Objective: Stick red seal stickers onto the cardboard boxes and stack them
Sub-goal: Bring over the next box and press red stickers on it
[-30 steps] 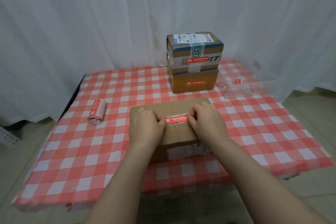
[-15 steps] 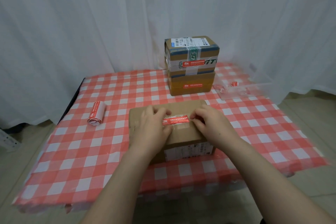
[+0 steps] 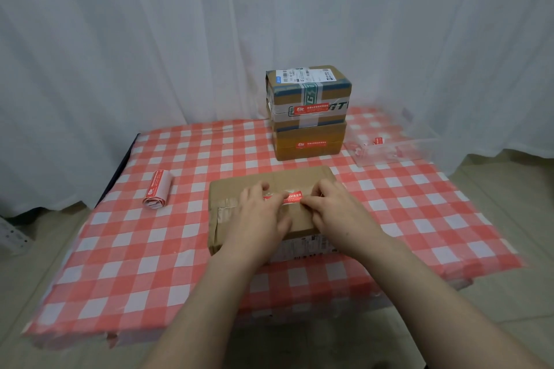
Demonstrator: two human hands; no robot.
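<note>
Pressing sticker (image 3: pixel 295 196) onto box (image 3: pixel 232 189)

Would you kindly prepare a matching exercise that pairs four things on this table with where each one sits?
1. sticker roll
2. clear tray
3. taped box
4. red sticker

A. stacked on the plain box
B. on the near box, touched by left hand and right hand
C. lying alone, left side of table
D. back right of table

Pairs: 1-C, 2-D, 3-A, 4-B.
</note>
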